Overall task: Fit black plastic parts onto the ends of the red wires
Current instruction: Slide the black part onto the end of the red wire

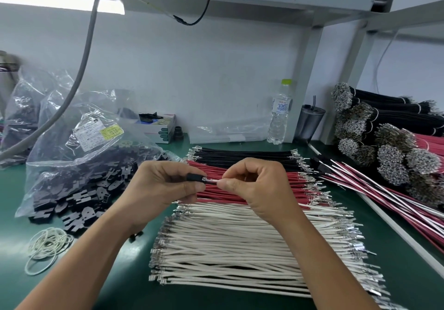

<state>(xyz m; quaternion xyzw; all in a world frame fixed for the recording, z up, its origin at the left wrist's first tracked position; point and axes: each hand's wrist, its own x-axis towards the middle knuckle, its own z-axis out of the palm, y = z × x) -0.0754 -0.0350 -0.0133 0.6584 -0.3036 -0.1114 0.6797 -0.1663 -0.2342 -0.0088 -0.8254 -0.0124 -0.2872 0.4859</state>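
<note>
Head view, notes on the hands first.

A: Left hand pinches a small black plastic part between thumb and curled fingers. Right hand, thumb and forefinger together, pinches a wire just behind its metal terminal. Terminal tip sits at the mouth of the part; whether it is seated inside, cannot tell. Wire colour at the pinch is hard to read.

B: And the stock under them?

A: Both hands hover over the red wires, a flat row on the green bench. Black wires lie at 12 o'clock from the red row, touching it. White wires lie at 6 o'clock, a far larger spread.

B: Parts supply?

A: Clear plastic bag at 9 o'clock of the hands, black parts spilling from its open end. Rubber bands at 8 o'clock, loose heap.

B: Background?

A: Water bottle at 1 o'clock against the wall, dark tumbler just beside it. Bundled wires with silver terminals stacked at 3 o'clock.
</note>
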